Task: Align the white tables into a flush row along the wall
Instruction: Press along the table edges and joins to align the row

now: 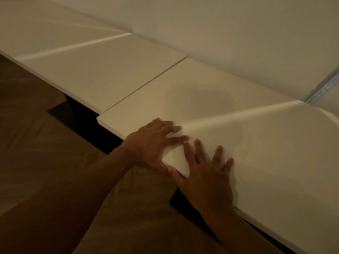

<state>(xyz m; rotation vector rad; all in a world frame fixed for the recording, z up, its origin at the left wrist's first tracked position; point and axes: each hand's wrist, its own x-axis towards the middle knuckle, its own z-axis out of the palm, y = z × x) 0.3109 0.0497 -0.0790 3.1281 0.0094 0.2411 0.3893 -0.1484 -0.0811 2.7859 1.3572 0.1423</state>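
Observation:
Two white tables stand side by side against the wall. The near table (247, 143) juts a little further out over the floor than the left table (102, 70), so their front edges form a small step at the thin seam (146, 85). My left hand (154, 143) and my right hand (207, 176) lie close together on the near table's front edge. Their fingers are spread on top and the thumbs are hooked against the edge.
The pale wall (238, 33) runs behind the tables. Dark table bases (73, 110) stand on the wooden floor (36, 143) under the tops. A metal strip (322, 88) runs down the wall at the right. Bright light streaks cross both tabletops.

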